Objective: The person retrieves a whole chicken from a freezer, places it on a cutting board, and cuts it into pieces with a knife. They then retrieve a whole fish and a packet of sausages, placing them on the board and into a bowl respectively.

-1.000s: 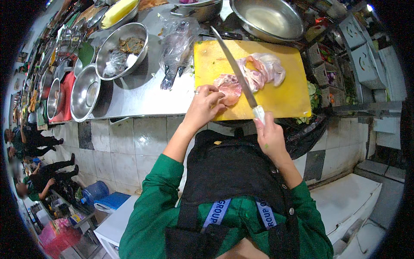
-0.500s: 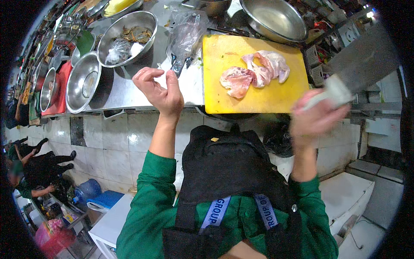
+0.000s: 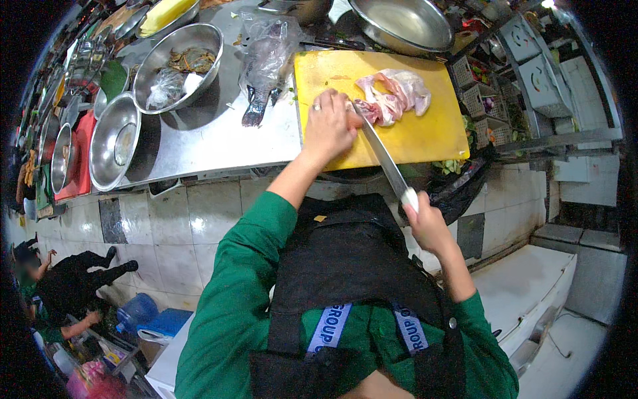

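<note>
Raw chicken pieces point(image 3: 403, 92) lie on a yellow cutting board point(image 3: 425, 136). My left hand point(image 3: 330, 124) presses on the left end of the meat, its fingers curled over a chicken piece that they mostly hide. In my right hand point(image 3: 429, 224) is the white handle of a cleaver point(image 3: 385, 157), held past the board's near edge. The blade slants up and left over the board, its far end at the meat beside my left fingertips. Seen nearly edge-on, it shows as a narrow strip.
Left of the board, a dark fish point(image 3: 256, 106) lies partly in a clear plastic bag point(image 3: 269, 40) on the steel table point(image 3: 226, 143). Steel bowls point(image 3: 147, 106) stand farther left, and a large steel basin point(image 3: 407, 30) is behind the board. A person point(image 3: 73, 282) is at far left.
The cleaver, raised at the right half a second ago, has come down to the meat. My left hand has moved right from above the table onto the chicken.
</note>
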Action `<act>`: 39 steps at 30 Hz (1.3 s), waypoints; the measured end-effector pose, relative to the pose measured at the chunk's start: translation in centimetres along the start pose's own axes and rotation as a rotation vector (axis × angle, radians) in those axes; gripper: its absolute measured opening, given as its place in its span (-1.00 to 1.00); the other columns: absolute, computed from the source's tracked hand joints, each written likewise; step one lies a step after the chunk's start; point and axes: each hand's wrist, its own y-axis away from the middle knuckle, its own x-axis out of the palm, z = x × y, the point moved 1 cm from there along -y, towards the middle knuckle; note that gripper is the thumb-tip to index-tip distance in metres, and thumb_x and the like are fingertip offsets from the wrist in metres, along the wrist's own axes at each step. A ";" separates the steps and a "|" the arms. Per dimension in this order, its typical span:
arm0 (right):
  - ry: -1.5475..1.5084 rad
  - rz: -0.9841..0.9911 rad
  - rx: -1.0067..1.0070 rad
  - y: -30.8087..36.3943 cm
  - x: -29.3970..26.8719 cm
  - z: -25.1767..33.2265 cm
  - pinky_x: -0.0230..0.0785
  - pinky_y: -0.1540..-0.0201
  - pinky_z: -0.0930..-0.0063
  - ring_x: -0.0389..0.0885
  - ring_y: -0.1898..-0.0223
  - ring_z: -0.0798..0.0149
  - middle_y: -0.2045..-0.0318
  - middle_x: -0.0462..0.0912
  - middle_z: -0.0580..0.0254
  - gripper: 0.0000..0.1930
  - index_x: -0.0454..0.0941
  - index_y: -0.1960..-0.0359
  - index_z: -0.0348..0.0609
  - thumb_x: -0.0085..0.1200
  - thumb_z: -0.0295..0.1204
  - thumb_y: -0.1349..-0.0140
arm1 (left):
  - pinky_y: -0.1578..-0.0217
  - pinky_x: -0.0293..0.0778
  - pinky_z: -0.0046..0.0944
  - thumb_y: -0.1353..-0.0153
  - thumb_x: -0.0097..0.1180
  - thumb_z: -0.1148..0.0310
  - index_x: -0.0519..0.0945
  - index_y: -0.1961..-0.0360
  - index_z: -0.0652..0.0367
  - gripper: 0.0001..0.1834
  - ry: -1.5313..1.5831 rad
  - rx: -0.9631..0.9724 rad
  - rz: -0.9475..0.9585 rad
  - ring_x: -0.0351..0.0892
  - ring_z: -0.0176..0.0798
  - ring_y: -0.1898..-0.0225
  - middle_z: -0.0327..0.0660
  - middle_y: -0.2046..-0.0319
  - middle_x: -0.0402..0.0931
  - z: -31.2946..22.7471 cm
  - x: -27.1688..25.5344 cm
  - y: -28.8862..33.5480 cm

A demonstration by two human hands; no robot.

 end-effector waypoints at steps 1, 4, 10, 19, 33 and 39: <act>0.022 0.032 -0.036 1.0 -0.5 -1.3 0.37 0.24 -0.14 0.54 0.27 -0.38 0.38 0.58 -0.36 -0.67 0.18 0.12 -0.21 -0.17 -0.17 -0.38 | 0.10 0.43 0.01 0.12 0.23 0.31 0.39 0.05 0.28 -0.44 -0.011 -0.033 -0.044 0.42 0.16 0.06 0.10 0.12 0.35 0.8 0.2 -0.8; -0.050 0.174 0.020 2.9 -2.8 -5.6 0.42 0.39 0.05 0.59 0.44 -0.14 0.51 0.57 -0.15 -0.67 0.22 0.12 -0.21 -0.13 -0.18 -0.36 | 0.00 0.37 0.05 -0.03 0.16 0.35 0.31 -0.07 0.32 -0.44 0.080 -0.228 0.025 0.37 0.23 0.00 0.20 0.03 0.31 2.9 0.4 -2.3; -0.761 0.369 0.184 3.7 -6.9 -12.4 0.27 0.70 0.47 0.34 0.74 0.39 0.70 0.37 0.27 -0.64 0.28 -0.01 -0.13 -0.13 -0.15 -0.36 | -0.18 -0.09 0.45 0.02 0.08 -0.35 0.11 -0.38 -0.28 -0.05 -0.111 -0.271 0.324 -0.07 0.49 -0.30 0.37 -0.28 -0.03 -2.0 3.4 -1.2; -0.969 0.490 -0.005 -7.5 -3.4 -9.7 0.23 0.79 0.49 0.19 0.86 0.44 0.74 0.31 0.29 -0.61 0.17 -0.10 -0.06 -0.22 -0.11 -0.41 | -0.12 0.02 0.44 0.37 0.15 -0.54 0.41 -0.19 -0.49 -0.03 -0.270 -0.399 0.387 0.06 0.41 -0.29 0.18 -0.33 0.02 -7.0 6.9 -6.8; -0.842 0.517 -0.158 -10.3 -3.3 -0.4 0.19 0.87 0.49 0.21 0.90 0.40 0.80 0.25 0.31 -0.72 0.20 0.12 -0.05 -0.25 -0.12 -0.41 | -0.09 0.29 0.01 0.23 0.31 0.21 0.57 0.13 0.00 -0.49 0.259 -0.639 -0.376 0.32 0.18 -0.08 0.10 -0.03 0.31 -6.1 5.0 -3.7; -0.372 0.280 -0.543 -8.4 -4.2 9.0 0.28 0.66 0.14 0.47 0.71 -0.03 0.72 0.43 -0.02 -0.73 0.19 0.22 -0.15 -0.12 -0.21 -0.37 | -0.03 0.34 -0.20 -0.01 0.25 0.26 0.46 -0.01 0.08 -0.51 0.827 -0.592 -0.840 0.42 -0.13 0.04 -0.15 0.14 0.44 -0.9 -3.3 -3.4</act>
